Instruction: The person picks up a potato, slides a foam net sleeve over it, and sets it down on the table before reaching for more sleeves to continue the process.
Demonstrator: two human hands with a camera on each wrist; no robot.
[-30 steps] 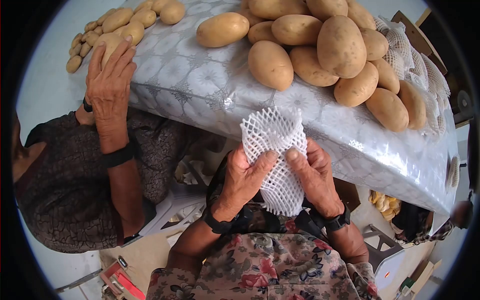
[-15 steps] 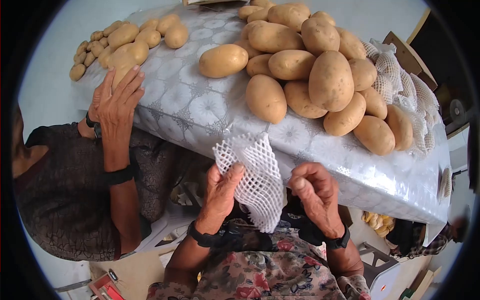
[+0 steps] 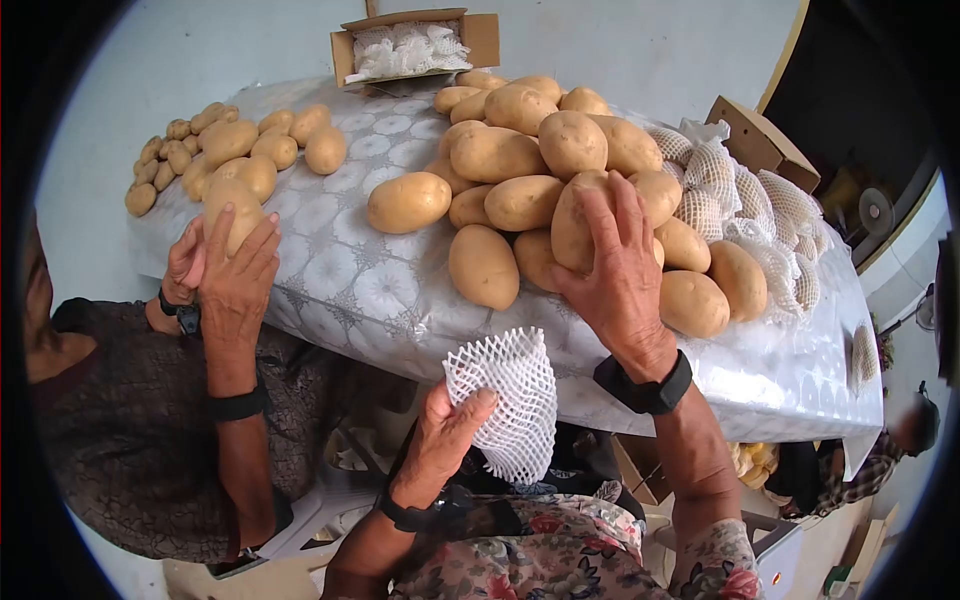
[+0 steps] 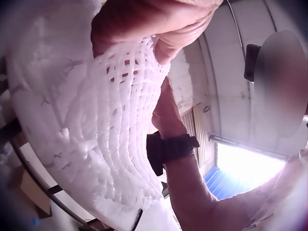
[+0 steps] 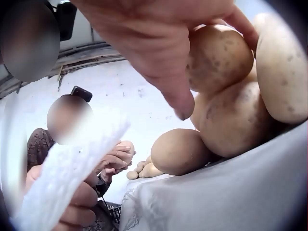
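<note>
My left hand (image 3: 440,440) pinches a white foam net sleeve (image 3: 516,408), thumb on its near face, in front of the table edge. In the left wrist view the mesh of the sleeve (image 4: 126,115) hangs from my fingers. Over the large potato pile my right hand (image 3: 628,285) grips a big upright potato (image 3: 571,232), its fingers over the top and its thumb at the near side. The right wrist view shows that potato (image 5: 222,58) under the palm, resting against other potatoes (image 5: 236,118).
A second person's hands (image 3: 238,285) hold a potato (image 3: 232,212) at the left, beside smaller potatoes (image 3: 170,160). Net-wrapped potatoes (image 3: 745,195) lie at the right near a cardboard box (image 3: 765,145). An open box (image 3: 480,40) stands at the back of the patterned tablecloth (image 3: 350,255).
My right hand has left the sleeve and reached forward onto a potato in the pile. The left hand keeps the sleeve. The head view has tilted up, bringing the back box into sight.
</note>
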